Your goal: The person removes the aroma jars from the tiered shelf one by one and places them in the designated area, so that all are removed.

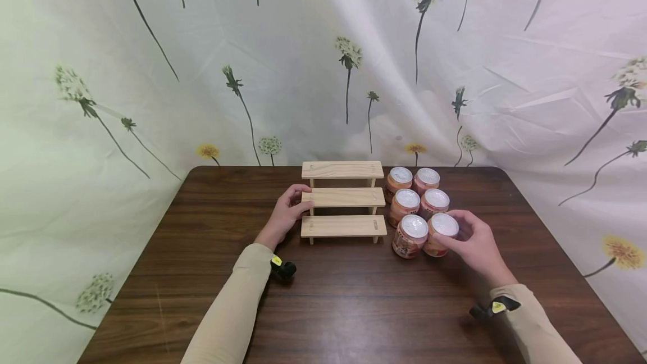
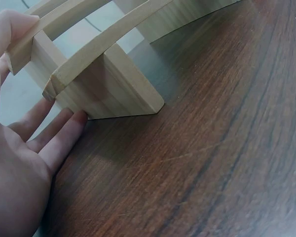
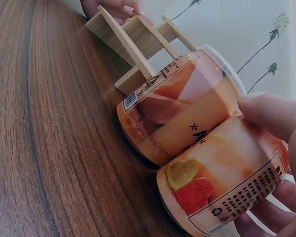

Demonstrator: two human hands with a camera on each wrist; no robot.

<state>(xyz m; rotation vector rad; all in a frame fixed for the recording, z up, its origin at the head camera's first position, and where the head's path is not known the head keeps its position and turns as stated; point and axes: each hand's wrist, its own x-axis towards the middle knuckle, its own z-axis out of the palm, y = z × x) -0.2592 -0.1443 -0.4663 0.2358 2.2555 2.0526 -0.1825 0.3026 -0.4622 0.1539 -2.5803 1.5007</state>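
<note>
A three-tier wooden stand (image 1: 343, 198) of pale planks stands on the table. My left hand (image 1: 285, 215) grips the left end of its middle tier; in the left wrist view, some fingers (image 2: 64, 148) reach along the stand's lower side. Right of the stand, several jars with orange-pink labels and silvery lids stand upright in two columns. My right hand (image 1: 477, 246) holds the front right jar (image 3: 227, 173), thumb near its lid and fingers round its far side. Touching that jar is the front left one (image 3: 180, 103). The held jar's base appears to rest on the table.
A dark brown wooden table (image 1: 333, 308) lies under everything. Behind it hangs a pale curtain (image 1: 303, 72) printed with dandelions. Each wrist wears a small black camera on a strap. The back jars (image 1: 401, 176) stand close beside the stand's right end.
</note>
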